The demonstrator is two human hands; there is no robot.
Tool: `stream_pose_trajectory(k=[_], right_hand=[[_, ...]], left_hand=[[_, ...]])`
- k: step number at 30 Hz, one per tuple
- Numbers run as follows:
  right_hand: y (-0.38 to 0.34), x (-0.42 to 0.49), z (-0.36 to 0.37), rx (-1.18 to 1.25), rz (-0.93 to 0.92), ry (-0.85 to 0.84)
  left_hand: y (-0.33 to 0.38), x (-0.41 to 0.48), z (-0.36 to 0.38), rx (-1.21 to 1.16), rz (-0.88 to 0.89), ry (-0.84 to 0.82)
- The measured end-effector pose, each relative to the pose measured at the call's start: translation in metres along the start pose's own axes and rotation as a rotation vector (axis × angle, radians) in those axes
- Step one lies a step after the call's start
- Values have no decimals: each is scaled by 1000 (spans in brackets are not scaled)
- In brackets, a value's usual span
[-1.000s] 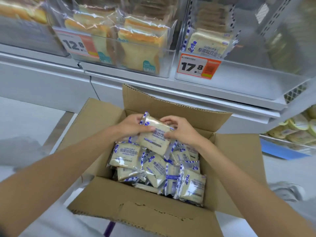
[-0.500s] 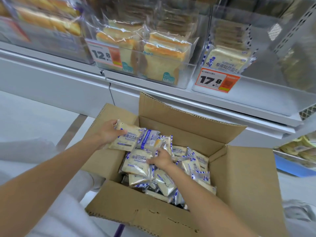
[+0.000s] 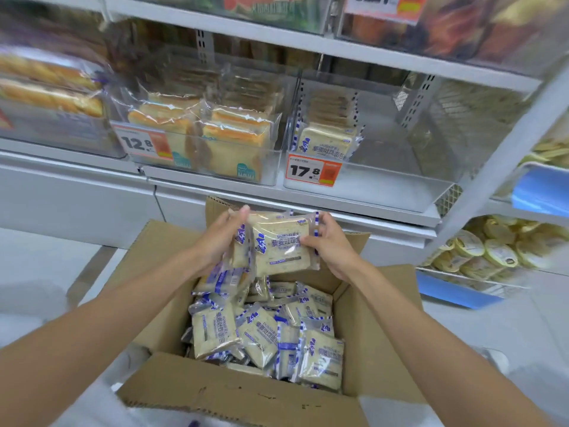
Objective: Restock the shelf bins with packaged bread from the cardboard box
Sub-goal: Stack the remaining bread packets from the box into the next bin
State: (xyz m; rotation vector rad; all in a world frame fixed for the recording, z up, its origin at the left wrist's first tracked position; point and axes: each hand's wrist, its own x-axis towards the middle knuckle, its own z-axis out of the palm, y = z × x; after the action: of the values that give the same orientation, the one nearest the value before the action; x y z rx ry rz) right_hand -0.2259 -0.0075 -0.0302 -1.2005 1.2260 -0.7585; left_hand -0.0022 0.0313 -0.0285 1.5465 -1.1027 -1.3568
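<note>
The left hand [image 3: 215, 241] is curling round the left side of a small stack of bread packets [image 3: 281, 245], and the right hand [image 3: 335, 251] is pinching its right edge, both above the cardboard box's [image 3: 234, 396] far edge. Loose packets [image 3: 264, 331] are lying inside the box. The clear shelf bin's [image 3: 385, 186] front wall is standing above, between stack and shelf.

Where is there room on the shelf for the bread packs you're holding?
The clear bin with the 17.8 tag has bare floor from its row of matching packs across to its right wall. The 12.8 bin beside it is packed with toast loaves, and the cardboard box is crowded too.
</note>
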Motion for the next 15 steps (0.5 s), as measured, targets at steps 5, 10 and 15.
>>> stream_pose_trajectory(k=[5,10,15], right_hand=[[-43,-11,-7,-124,-231,51],[-107,4,-54,-213,-468,141],[-155,37,-90,-317,-653,309]], left_hand=[[55,1,45,70,138,70],[132,33,57,78,371,69],[191,82,74,177,657,174]])
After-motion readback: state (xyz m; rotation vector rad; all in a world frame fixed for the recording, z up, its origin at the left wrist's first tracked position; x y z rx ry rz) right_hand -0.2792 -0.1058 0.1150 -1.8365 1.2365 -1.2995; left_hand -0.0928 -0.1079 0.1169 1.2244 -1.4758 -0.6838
